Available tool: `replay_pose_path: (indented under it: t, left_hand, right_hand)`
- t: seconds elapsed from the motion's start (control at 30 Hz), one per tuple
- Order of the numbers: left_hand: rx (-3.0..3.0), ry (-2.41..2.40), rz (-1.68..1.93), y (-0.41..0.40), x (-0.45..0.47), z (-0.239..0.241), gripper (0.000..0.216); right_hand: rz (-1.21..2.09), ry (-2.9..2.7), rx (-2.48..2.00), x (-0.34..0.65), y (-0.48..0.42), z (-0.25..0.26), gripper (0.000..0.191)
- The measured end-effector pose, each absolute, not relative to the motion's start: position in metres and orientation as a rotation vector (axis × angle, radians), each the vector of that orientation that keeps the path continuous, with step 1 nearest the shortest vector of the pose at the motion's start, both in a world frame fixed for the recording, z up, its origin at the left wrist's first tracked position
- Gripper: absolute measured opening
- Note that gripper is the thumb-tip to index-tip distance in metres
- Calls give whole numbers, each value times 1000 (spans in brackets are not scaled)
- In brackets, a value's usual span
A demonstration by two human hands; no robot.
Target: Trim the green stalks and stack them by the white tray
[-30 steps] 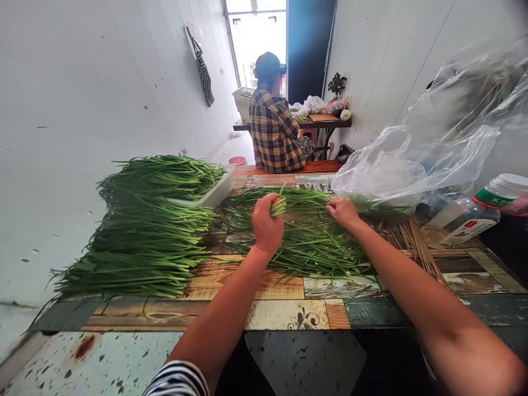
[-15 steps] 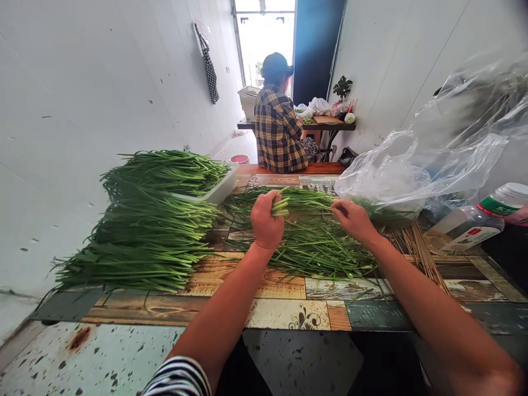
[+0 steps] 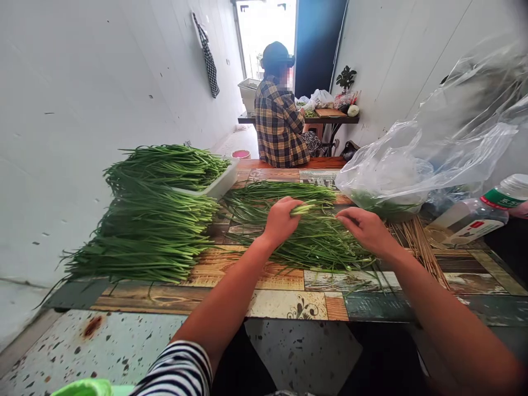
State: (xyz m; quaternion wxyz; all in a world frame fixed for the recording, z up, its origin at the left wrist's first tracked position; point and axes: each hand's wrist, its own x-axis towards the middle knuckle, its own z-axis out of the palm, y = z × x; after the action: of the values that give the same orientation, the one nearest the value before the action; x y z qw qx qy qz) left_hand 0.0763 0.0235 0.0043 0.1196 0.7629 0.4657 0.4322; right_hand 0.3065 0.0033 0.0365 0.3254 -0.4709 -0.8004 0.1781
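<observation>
My left hand [image 3: 281, 220] is closed round a small bunch of green garlic chive stalks [image 3: 303, 208], their cut ends pointing right. My right hand [image 3: 365, 228] hovers just right of those ends over the loose pile of chives [image 3: 313, 242] on the patterned table [image 3: 284, 305]; its fingers are curled and pinched, and what they hold is too small to make out. A big stack of aligned chives [image 3: 152, 242] lies to the left, and more fill a white tray [image 3: 220, 186] behind it.
A clear plastic bag [image 3: 412, 165] with greens sits at the right, beside bamboo skewers [image 3: 416, 245] and a lying plastic bottle [image 3: 474, 217]. A person in a plaid shirt [image 3: 278, 124] sits beyond the table with their back to me. White walls close in both sides.
My left hand has moved right and lowered, tipping its bunch from upright to level. My right hand has shifted slightly right and nearer. The view has tilted a little downward.
</observation>
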Motion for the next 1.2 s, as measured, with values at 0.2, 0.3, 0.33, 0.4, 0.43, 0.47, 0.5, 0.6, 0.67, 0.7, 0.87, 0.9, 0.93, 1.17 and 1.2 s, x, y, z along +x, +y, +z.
replay_pose_path:
  t: [0.2,0.3,0.33,0.4,0.43,0.47,0.5,0.6,0.67,0.7,0.87,0.9,0.93,1.17,1.2]
  left_hand:
    - [2193,1280,1054,22,75,9,22]
    - [2131,1260,989,22,75,9,22]
    - [2113,1253,979,21,75,9,22]
    - [2067,1278,979,21,76,9,21]
    - [2041,1301,985,21,76,9,21]
    - [2014,1321,992,20,77,8,22]
    - [1986,1336,1003,20,77,8,23]
    - [1888,1347,1043,20,79,5,29]
    - [1830,1325,1071,21,80,2,31]
    - [1811,1311,1083,21,80,1,31]
    - [1807,1293,1063,19,84,1,31]
    - [1813,1295,1061,18,84,1,31]
    - [1819,1299,1070,18,84,1,31]
    - [1754,1394,1171,16,83,6,30]
    - [1752,1398,1175,16,83,7,30]
  right_hand:
    - [549,-2082,-1216,305,22,32,32]
    - [597,-1995,-1264,306,27,27,35]
    - [610,-1974,-1269,305,27,24,36]
    - [553,-1958,-1246,303,26,20,34]
    - [468,-1958,-1218,301,24,18,31]
    - [351,-1959,-1183,299,22,16,29]
    - [216,-1958,-1141,296,20,15,26]
    - [-110,-1969,-1021,285,12,13,20]
    - [-228,-1992,-960,277,8,10,16]
    - [-274,-1999,-938,274,8,8,14]
    - [-436,-2027,-902,266,9,0,10]
    - [-439,-2033,-896,266,8,0,9]
    - [-431,-2035,-884,267,8,0,8]
    - [-346,-2047,-871,279,5,5,20]
    - [-359,-2007,-919,280,6,5,21]
